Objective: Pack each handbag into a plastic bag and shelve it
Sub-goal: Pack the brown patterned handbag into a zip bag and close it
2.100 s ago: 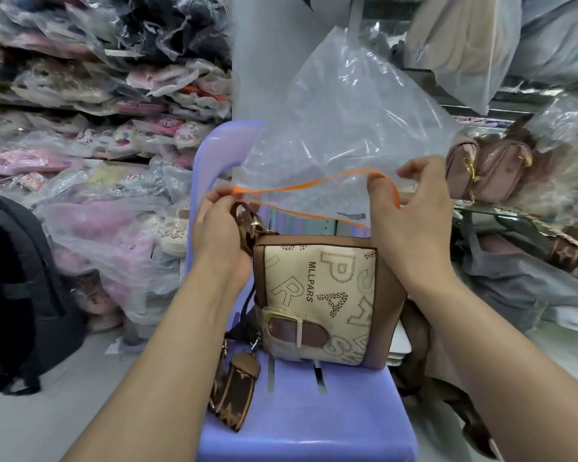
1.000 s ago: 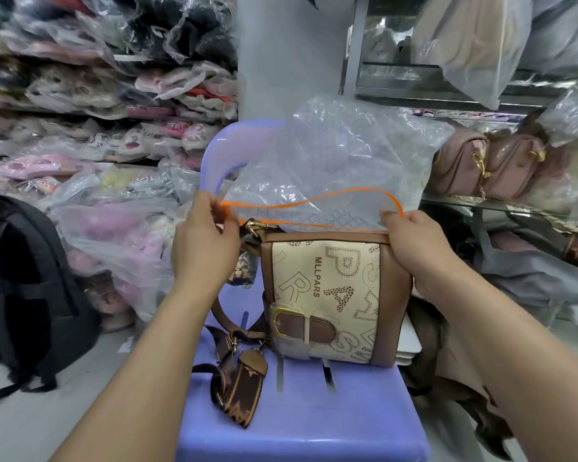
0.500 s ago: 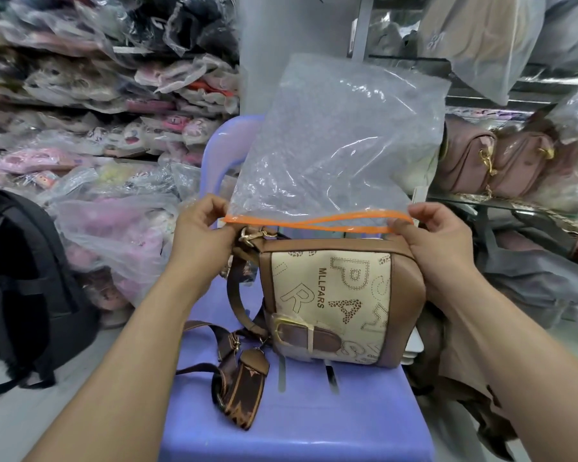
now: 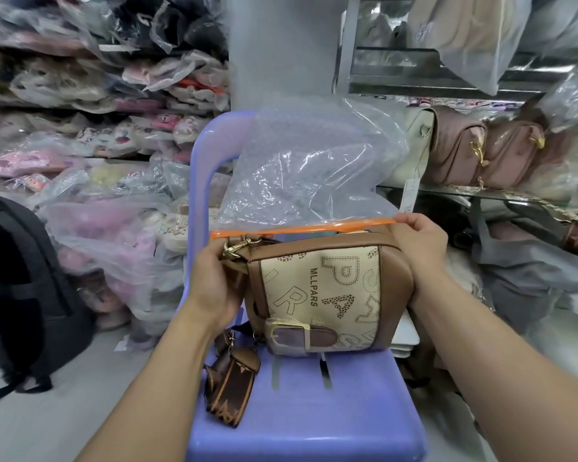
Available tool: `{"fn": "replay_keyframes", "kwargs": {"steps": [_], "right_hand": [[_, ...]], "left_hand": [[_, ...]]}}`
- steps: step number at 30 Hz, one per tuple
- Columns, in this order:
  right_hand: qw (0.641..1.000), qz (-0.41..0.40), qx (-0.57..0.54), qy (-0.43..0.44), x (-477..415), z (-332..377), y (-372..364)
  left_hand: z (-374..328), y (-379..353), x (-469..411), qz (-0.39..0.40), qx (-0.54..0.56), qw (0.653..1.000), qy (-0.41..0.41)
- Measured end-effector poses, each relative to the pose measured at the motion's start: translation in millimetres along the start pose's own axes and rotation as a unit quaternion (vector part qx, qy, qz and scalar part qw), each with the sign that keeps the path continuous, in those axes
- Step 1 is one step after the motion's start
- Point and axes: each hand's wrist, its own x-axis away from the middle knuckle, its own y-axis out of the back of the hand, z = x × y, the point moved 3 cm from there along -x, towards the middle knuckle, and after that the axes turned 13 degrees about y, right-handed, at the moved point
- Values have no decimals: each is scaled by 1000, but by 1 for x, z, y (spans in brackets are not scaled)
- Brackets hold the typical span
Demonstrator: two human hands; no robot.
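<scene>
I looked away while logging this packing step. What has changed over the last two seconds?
The plastic bag dropped until its orange rim meets the top of the handbag, mouth flattened. The left hand shifted from the rim to grip the handbag's left edge; the right hand still pinches the rim. Handbag still upright on the purple chair.

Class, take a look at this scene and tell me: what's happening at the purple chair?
A person is packing a brown and cream handbag that stands upright on a purple chair. The left hand grips the handbag's clasp corner. The right hand pinches the orange-rimmed mouth of a clear plastic bag, held just above the handbag's top. The handbag is not yet inside, and its strap lies on the seat.
</scene>
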Motion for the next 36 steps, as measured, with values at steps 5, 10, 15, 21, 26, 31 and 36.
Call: {"fn": "replay_keyframes", "kwargs": {"steps": [5, 10, 15, 21, 26, 31, 36], "right_hand": [[999, -5, -11, -33, -2, -4, -1], [999, -10, -19, -48, -2, -6, -2], [997, -2, -68, -48, 2, -1, -3], [963, 152, -211, -70, -1, 8, 3], [969, 188, -158, 14, 6, 14, 4], [973, 169, -34, 154, 11, 11, 1], [963, 177, 10, 204, 14, 14, -1]], "left_hand": [[-11, 12, 13, 217, 116, 966, 83], [-13, 6, 12, 173, -278, 945, 15], [-9, 10, 1, 18, -236, 970, -56], [-16, 9, -7, -68, -250, 961, -93], [-15, 7, -5, -124, -280, 941, -144], [-23, -3, -2, -92, -380, 903, -178], [-39, -6, -3, -145, -454, 848, -230]]}}
